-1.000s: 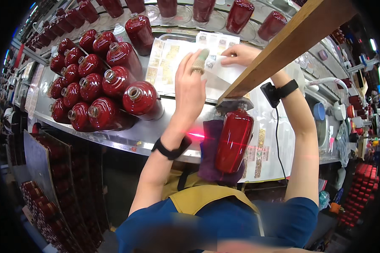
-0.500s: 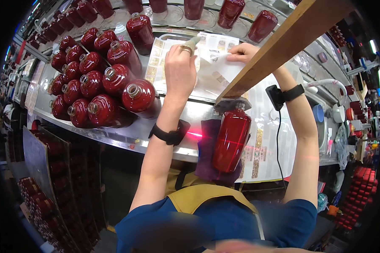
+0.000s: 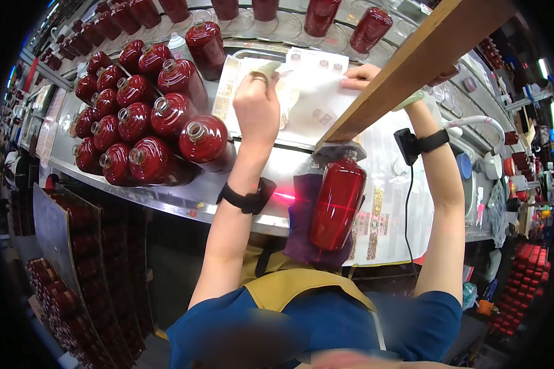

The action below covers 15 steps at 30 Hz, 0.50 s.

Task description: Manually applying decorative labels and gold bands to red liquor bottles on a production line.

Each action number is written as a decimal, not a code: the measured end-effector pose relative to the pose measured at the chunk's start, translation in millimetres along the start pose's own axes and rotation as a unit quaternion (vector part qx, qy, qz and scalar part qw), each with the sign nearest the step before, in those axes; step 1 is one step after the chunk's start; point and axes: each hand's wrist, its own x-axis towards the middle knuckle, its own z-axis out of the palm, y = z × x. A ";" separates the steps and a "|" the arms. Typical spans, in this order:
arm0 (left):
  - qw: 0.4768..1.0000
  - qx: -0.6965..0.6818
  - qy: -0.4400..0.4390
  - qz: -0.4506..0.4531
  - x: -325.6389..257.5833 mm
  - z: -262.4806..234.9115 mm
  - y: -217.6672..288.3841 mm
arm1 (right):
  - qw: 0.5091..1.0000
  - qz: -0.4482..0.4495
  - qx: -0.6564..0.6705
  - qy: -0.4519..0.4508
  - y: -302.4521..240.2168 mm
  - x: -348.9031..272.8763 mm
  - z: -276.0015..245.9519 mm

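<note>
My left hand is raised over printed sheets, fingers bent together in a pinch. A pale green cover sits on a finger. What this pinch holds is hidden by the hand. My right hand, partly behind a wooden bar, pinches the upper right of a thin translucent sheet. It spans the gap between both hands, above a sheet with tan printed patterns. Nearer me, a glossy red bottle lies on a purple cloth, its neck under the bar's padded end; neither hand touches it.
Several red bottles stand grouped on the metal bench at left. More red bottles line the far side. The wooden bar slants across the right. A black cable hangs from my right wrist device. Printed strips lie right of the bottle.
My left fingers have curled and shifted slightly left. The translucent sheet now lies more broadly across the prints, and my right hand has moved slightly right with it.
</note>
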 end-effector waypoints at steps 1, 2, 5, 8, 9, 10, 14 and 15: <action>0.997 -0.022 -0.037 -0.057 -1.7 -3.0 -1.7 | 0.998 -0.038 0.019 0.047 -0.3 -9.2 -3.1; 0.997 -0.018 -0.035 -0.059 -5.3 -6.5 -2.2 | 0.992 -0.079 0.039 0.090 -9.9 -14.3 -6.4; 0.936 -0.158 -0.153 -0.274 -19.8 -7.6 -5.7 | 0.991 -0.012 0.089 0.101 -12.0 -18.7 -21.8; 0.904 -0.206 -0.242 -0.287 -37.9 8.0 -14.5 | 0.974 -0.124 0.068 0.175 29.7 -16.6 -36.3; 0.898 -0.191 -0.268 -0.290 -40.4 9.8 -11.9 | 0.982 -0.045 0.066 0.174 38.8 -17.2 -39.3; 0.898 -0.192 -0.269 -0.291 -42.4 11.9 -10.2 | 0.983 0.034 0.064 0.171 39.6 -16.9 -41.1; 0.904 -0.163 -0.271 -0.288 -47.7 14.5 -13.7 | 0.967 0.038 0.126 0.219 8.4 -24.3 -39.5; 0.906 -0.162 -0.273 -0.281 -50.8 16.3 -16.1 | 0.958 0.025 0.140 0.249 12.2 -30.3 -40.1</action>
